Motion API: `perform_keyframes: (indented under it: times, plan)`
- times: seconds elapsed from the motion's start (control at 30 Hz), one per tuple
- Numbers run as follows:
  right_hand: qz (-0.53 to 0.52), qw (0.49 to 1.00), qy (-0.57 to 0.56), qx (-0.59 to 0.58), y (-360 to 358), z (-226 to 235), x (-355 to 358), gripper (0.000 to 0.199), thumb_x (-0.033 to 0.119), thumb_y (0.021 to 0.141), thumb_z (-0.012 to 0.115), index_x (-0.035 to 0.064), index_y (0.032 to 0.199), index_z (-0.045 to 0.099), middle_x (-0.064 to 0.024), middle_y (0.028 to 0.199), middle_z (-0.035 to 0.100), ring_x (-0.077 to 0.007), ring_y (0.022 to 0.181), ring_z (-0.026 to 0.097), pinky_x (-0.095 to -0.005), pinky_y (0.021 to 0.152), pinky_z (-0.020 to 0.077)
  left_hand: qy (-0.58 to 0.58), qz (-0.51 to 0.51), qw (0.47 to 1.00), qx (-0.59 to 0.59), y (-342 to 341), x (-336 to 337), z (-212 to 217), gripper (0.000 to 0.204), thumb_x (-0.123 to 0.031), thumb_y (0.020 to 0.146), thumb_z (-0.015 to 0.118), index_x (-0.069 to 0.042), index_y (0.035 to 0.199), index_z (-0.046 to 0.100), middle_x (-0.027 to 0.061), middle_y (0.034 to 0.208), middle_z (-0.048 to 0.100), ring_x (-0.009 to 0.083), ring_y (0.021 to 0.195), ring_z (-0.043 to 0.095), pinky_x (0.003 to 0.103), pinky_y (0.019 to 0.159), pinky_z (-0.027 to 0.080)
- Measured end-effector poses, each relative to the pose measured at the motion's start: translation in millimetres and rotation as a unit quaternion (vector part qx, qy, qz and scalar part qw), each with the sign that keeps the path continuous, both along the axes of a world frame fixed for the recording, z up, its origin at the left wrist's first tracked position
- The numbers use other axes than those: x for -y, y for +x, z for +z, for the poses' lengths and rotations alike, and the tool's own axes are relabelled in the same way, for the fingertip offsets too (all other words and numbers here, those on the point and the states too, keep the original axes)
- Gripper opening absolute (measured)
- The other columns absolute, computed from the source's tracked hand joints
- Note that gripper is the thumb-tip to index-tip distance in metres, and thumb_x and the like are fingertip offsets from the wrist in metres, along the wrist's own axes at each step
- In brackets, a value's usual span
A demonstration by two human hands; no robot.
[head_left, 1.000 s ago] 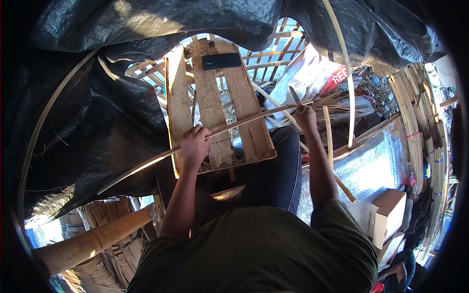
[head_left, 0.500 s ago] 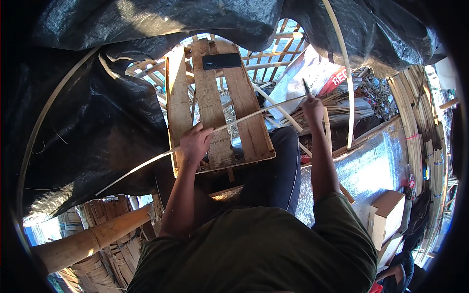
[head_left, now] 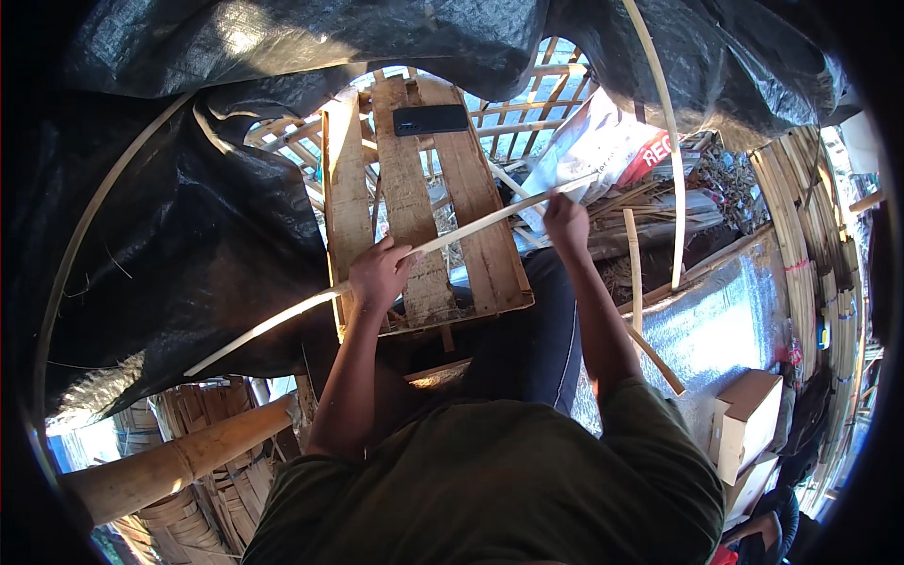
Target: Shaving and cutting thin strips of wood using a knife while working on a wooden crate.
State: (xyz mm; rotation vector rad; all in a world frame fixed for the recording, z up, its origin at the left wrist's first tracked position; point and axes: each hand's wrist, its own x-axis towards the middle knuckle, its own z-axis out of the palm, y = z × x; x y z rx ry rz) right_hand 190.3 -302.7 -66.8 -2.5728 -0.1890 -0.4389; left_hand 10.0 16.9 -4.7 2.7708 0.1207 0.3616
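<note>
My left hand (head_left: 379, 273) is closed round a long, pale bamboo strip (head_left: 485, 222), over the left side of a slatted wooden stand (head_left: 400, 188). The strip slants from the lower left up to the right, across the slats. At its upper right part, my right hand (head_left: 567, 224) is closed and slightly blurred, its fingers against the strip. The knife that showed in this fist a moment earlier is hard to make out now; its blade blends with the strip and the bag behind. A black phone (head_left: 430, 120) lies on the far end of the slats.
Black plastic sheeting (head_left: 188, 235) hangs at the left and overhead. A white and red sack (head_left: 603, 141) lies beyond my right hand, near split bamboo pieces (head_left: 635, 273). A thick bamboo pole (head_left: 179, 461) crosses the lower left. Cardboard boxes (head_left: 749, 424) stand at the lower right.
My right hand has moved left and toward me along the strip, and the dark upright blade no longer shows. My left hand keeps its grip in nearly the same place.
</note>
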Motion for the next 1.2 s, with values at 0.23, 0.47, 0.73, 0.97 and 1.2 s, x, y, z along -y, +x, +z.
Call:
perform_keyframes:
  times: [0.23,0.47,0.73,0.97,1.2]
  plan:
    - [0.015,1.0,-0.014,-0.008,-7.1,-17.3,-5.4,0.034,0.028,0.097,0.052,0.004,0.077,0.064,-0.0227,0.064,0.062,-0.0457,0.062,0.062,-0.0532,0.059,0.0505,-0.011,0.001,1.0,-0.013,-0.4,0.6,4.0,0.036,-0.047,0.085,0.069,-0.013,0.092,0.076,0.0055,0.075,0.059,0.0258,0.069,0.063,0.038,0.062,0.049]
    - [-0.011,0.987,0.156,-0.048,0.4,-15.3,43.0,0.04,0.03,0.1,0.05,-0.0024,0.08,0.061,-0.0279,0.069,0.059,-0.0476,0.067,0.061,-0.0479,0.058,0.0477,-0.007,0.006,1.0,0.026,-0.1,1.4,1.1,0.034,-0.047,0.083,0.07,-0.013,0.089,0.075,0.0043,0.075,0.058,0.0252,0.065,0.063,0.037,0.058,0.049]
    - [0.374,0.443,0.384,-0.718,-105.4,4.7,123.1,0.031,0.033,0.1,0.054,0.002,0.102,0.06,-0.0127,0.086,0.066,-0.0289,0.078,0.069,-0.0441,0.069,0.0576,0.0,-0.002,1.0,0.025,0.3,1.9,-0.5,0.033,-0.044,0.083,0.072,-0.012,0.09,0.075,0.0053,0.073,0.06,0.0262,0.063,0.062,0.038,0.057,0.048]
    - [0.061,0.693,0.642,-0.322,-83.0,-31.0,123.2,0.044,0.043,0.103,0.044,0.0008,0.114,0.053,-0.0231,0.124,0.059,-0.0349,0.122,0.056,-0.0493,0.091,0.054,-0.011,-0.003,1.0,0.028,0.8,4.4,0.6,0.032,-0.043,0.082,0.074,-0.012,0.089,0.075,0.0054,0.073,0.061,0.0264,0.062,0.062,0.038,0.057,0.048]
    - [0.172,0.606,0.494,-0.599,-73.2,-30.4,119.6,0.046,0.044,0.103,0.044,-0.001,0.103,0.054,-0.0282,0.123,0.062,-0.0381,0.106,0.066,-0.0504,0.084,0.0563,-0.013,0.003,1.0,0.021,0.8,5.3,1.8,0.031,-0.042,0.081,0.075,-0.012,0.09,0.075,0.0049,0.073,0.061,0.0261,0.063,0.063,0.038,0.056,0.048]
